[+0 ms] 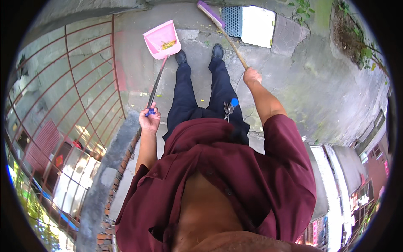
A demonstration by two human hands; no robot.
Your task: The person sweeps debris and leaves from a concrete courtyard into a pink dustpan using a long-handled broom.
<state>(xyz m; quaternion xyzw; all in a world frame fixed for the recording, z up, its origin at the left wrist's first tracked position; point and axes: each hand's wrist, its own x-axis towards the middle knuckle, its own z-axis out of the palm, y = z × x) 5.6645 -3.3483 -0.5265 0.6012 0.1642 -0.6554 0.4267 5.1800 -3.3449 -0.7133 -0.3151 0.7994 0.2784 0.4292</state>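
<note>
My left hand (150,118) is closed around the upper end of a long dark handle, at a blue fitting (150,111). That handle runs to a pink plastic dustpan (154,44) beside my left shoe. Yellowish leaves (168,44) lie in the pan. My right hand (252,76) grips the wooden handle of a broom (232,45), well out to my right. The broom's purple bristle head (211,13) is on the concrete ahead, left of a blue-grey plastic grate (231,21). The dustpan and the broom head are apart.
A bright white panel (258,26) and a grey paving slab (288,36) lie right of the grate. Rusty metal bars (70,60) stand on my left above a brick-edged ledge (108,176). Plants (302,8) grow ahead. Keys (229,108) hang at my waist.
</note>
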